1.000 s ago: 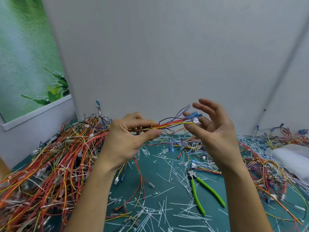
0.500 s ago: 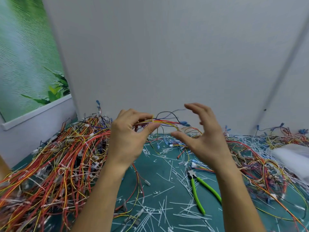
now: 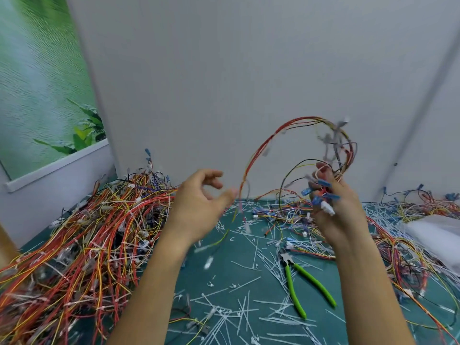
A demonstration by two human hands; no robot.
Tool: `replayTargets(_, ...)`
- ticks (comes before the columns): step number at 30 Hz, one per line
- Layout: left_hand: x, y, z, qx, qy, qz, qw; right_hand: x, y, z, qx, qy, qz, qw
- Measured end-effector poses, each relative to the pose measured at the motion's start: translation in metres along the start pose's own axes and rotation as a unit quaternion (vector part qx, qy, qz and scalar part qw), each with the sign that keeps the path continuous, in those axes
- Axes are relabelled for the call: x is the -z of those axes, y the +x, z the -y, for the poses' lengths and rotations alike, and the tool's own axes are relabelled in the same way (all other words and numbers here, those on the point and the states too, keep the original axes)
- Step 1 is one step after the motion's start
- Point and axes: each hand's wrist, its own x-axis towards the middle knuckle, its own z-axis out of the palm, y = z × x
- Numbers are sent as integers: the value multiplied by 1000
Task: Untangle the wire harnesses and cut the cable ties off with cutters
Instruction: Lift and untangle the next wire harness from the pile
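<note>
Right hand (image 3: 336, 215) grips the connector end of one loose harness of red, yellow and black wires (image 3: 293, 123). Blue terminals and a white plug are bunched in the fingers. The harness arcs up toward 12 o'clock, then falls beside my left hand (image 3: 199, 205). The left hand is open, fingers relaxed, holding nothing. Too blurred to tell whether the thumb tip touches the falling wire.

Green-handled cutters (image 3: 298, 285) lie idle on the teal counter (image 3: 231, 250) at 5 o'clock.

Progress: white cut cable-tie offcuts (image 3: 236, 312) litter the counter at 6 o'clock, so many ties are already off. A big tangled heap of red, orange and yellow harnesses (image 3: 87, 232) fills 9 o'clock, with white ties showing in it. I judge most of the work is left. A looser spread of wires (image 3: 403, 245) at 3 o'clock is probably the finished lot. Pale bits on the held harness are blurred, so I cannot tell if ties remain.
</note>
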Motion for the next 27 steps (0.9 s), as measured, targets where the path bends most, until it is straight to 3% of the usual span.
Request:
replayTargets(3,-16,1,15,94,34,135,986,1,2,0,-24,61,48,997)
replayTargets(5,-29,-1,24,127,-5,204,971,-1,1,-3,-28,81,97,992)
replayTargets(8,-46,-4,33,129,-27,256,958,-5,-3,-8,-58,107,149,981)
replayTargets(10,-53,-5,36,150,-101,263,948,-8,-5,-11,-83,129,170,973)
replayTargets(14,-54,-3,35,200,-302,251,898,-8,-7,-15,-131,171,203,955)
replayTargets(19,-40,5,33,236,-558,192,772,0,-7,-12,-228,269,224,909)
replayTargets(21,-32,9,30,234,-603,144,749,4,-6,-10,-232,281,199,910)
replayTargets(22,-29,11,29,224,-609,118,752,6,-3,-9,-227,287,180,913)
replayTargets(25,-19,18,28,150,-571,17,807,11,4,0,-184,305,100,929)
replayTargets(27,-11,24,31,113,-561,-48,819,16,8,6,-163,336,66,925)
